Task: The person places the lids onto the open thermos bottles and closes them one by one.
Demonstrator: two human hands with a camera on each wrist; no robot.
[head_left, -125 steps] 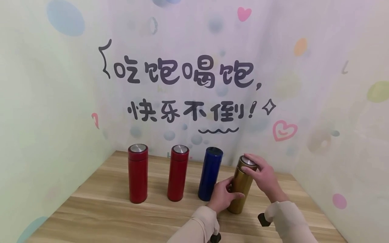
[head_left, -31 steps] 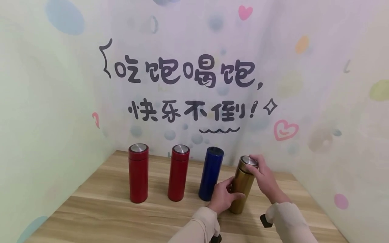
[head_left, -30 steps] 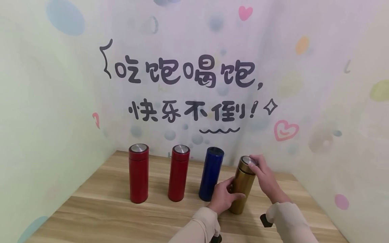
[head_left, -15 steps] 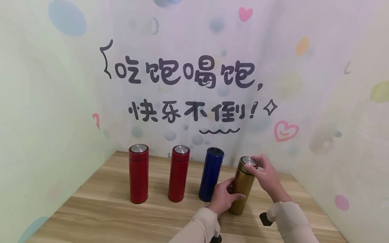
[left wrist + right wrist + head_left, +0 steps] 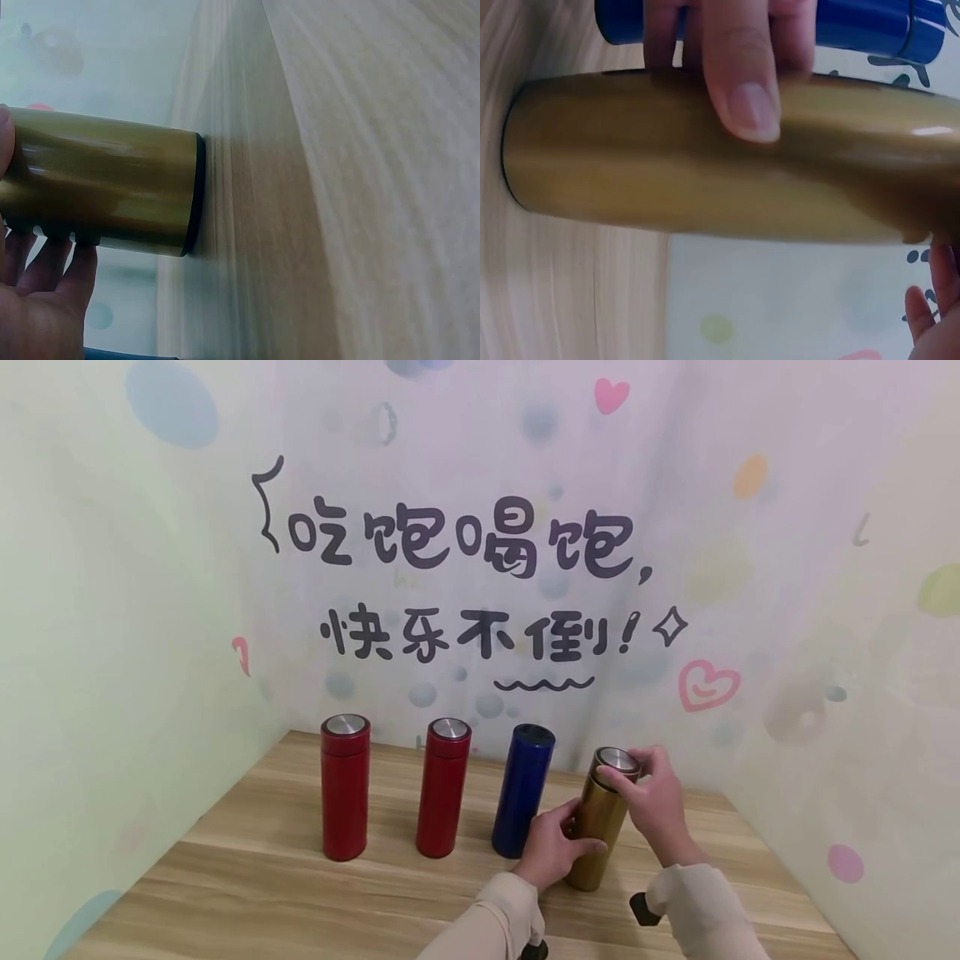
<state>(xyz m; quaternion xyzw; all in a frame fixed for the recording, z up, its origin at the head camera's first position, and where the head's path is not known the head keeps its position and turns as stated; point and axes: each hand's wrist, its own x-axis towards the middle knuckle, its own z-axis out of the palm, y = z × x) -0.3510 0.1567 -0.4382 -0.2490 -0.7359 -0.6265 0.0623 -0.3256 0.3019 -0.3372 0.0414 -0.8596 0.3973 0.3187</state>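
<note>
A gold thermos (image 5: 602, 827) with a brushed-metal disc on its lid (image 5: 619, 758) stands on the table at the right. My left hand (image 5: 551, 847) grips its body, thumb across the near side. The right hand (image 5: 660, 802) holds the lid, with its thumb on the near side and its fingers behind. In the left wrist view, the dark base of the gold thermos (image 5: 105, 180) meets the wood, and fingers of the left hand (image 5: 45, 300) lie along it. The right wrist view shows the left thumb over the gold thermos (image 5: 705, 172); the lid is out of frame.
A blue thermos (image 5: 521, 789) stands just left of the gold one, close behind my left hand. Farther left are two red thermoses, one in the middle (image 5: 442, 793) and one at the left (image 5: 345, 797). Behind the wood-grain table (image 5: 262, 893) hangs a printed wall cloth (image 5: 465, 460).
Over the last second my right thumb has shifted left round the near side of the gold thermos lid, and the right wrist has turned. The left hand keeps its grip. The other thermoses stay put.
</note>
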